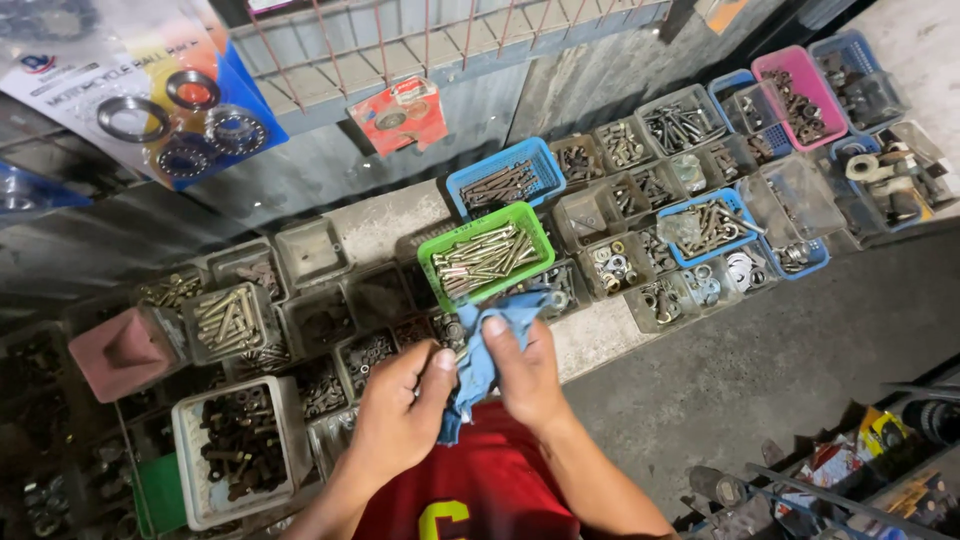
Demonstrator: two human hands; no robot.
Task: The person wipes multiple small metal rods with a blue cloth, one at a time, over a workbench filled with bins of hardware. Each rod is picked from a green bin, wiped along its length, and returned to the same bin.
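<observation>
So there's this rough grey concrete floor (740, 370) carrying basically everything, with a paler cement slab (385, 225) running along the corrugated metal wall. Sitting right on it are rows of grimy clear plastic tubs (235, 320) packed with bolts, nuts and washers, plus a green plastic basket of shiny long bolts (485, 253) and a blue plastic basket of rusty dark bolts (505, 177). A pink plastic basket (797, 92) is lying further off to the right, and a white plastic tub of dark bolts (240, 445) is sitting closest.

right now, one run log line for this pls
left hand: grips blue cloth | right hand: grips blue cloth | beyond: green tray of bolts
</observation>
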